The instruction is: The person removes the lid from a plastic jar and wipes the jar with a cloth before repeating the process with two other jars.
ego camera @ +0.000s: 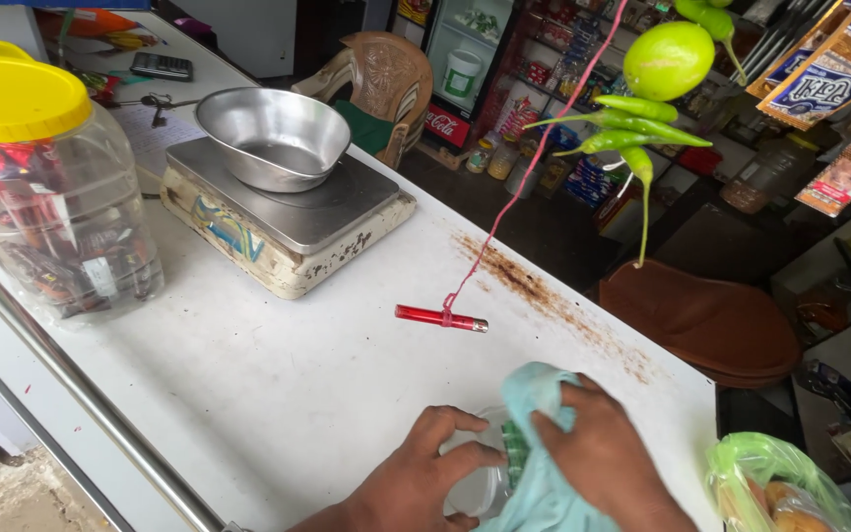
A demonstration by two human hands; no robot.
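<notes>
White shop bench [278, 394] up front, and at its near edge both hands work a pale blue cloth [544, 463] over a clear jar [480, 483]; its axis can't be told. Left hand [416, 478] grips the jar, right hand [608, 458] presses the cloth. Beyond lies a red lighter [440, 317] on a string, pointing right, then a scale [283, 212], and a yellow-lidded jar [41, 187] of wrapped sweets.

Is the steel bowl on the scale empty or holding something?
Empty: the steel bowl on the scale shows only bare shiny metal inside.
</notes>
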